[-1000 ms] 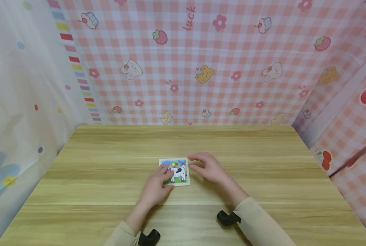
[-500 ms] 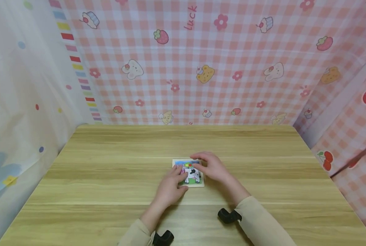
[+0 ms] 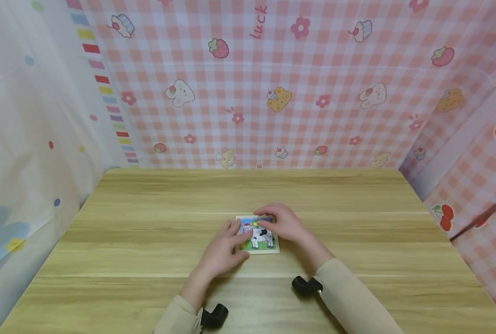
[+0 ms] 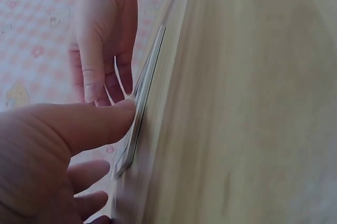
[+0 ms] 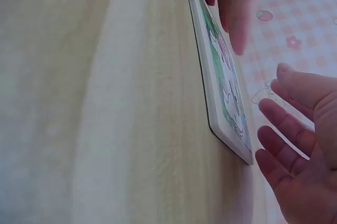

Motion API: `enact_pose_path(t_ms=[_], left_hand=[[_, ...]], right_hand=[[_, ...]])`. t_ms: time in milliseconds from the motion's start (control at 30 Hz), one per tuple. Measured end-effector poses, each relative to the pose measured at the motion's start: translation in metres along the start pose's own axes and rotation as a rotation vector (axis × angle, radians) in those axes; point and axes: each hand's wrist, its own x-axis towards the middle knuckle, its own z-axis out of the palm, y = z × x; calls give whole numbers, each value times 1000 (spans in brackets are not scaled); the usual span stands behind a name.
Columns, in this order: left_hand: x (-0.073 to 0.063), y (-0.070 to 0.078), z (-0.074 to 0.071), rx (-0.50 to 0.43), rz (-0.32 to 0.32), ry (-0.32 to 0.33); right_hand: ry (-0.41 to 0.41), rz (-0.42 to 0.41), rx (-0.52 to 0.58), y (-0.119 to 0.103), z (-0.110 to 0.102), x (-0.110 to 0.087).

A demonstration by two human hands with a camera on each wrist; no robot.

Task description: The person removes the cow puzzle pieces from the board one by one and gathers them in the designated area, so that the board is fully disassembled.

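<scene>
A small square cow puzzle (image 3: pixel 263 239) in a pale wooden frame lies flat near the middle of the table. My left hand (image 3: pixel 219 253) is at its left side, fingers loosely extended and index fingertip over the picture. In the left wrist view, the left thumb (image 4: pixel 100 123) touches the board's near edge. Over the puzzle's far right part is my right hand (image 3: pixel 287 226), covering that corner in the head view. The right wrist view shows the right fingers (image 5: pixel 287 129) relaxed and spread beside the board, holding nothing.
The wood-grain table (image 3: pixel 148 204) extends around both hands. A pink checked curtain (image 3: pixel 239 69) hangs behind it, with a white patterned cloth (image 3: pixel 18 116) at the left. Black curved pieces (image 3: pixel 214 316) stick out at both sleeve cuffs.
The puzzle has slid to the right with my left hand on it. That hand has then drawn back a little left, uncovering the cow's head. The right hand has stayed nearly in place.
</scene>
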Motion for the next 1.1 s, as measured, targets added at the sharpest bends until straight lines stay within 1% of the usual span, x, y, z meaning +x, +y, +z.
enact_pose_path(t_ms=[67, 167, 300, 533, 733, 833, 967, 1100], left_hand=[[0, -2, -2, 6, 3, -18], [0, -5, -3, 18, 8, -25], [0, -7, -4, 27, 16, -36], [-1, -5, -4, 38, 13, -49], [1, -5, -2, 53, 13, -48], [1, -6, -1, 58, 14, -50], [2, -6, -1, 55, 19, -51], [2, -5, -1, 53, 22, -56]], right_hand=[[-12, -24, -23, 1, 1, 3], [-27, -39, -66, 1, 2, 8], [-51, -21, -95, -2, 4, 12], [-91, -43, -125, 0, 9, 20], [-129, -39, -165, 6, 13, 28], [-171, -32, -201, 6, 13, 32], [-229, -51, -238, 5, 10, 37], [-267, -71, -265, 4, 7, 39]])
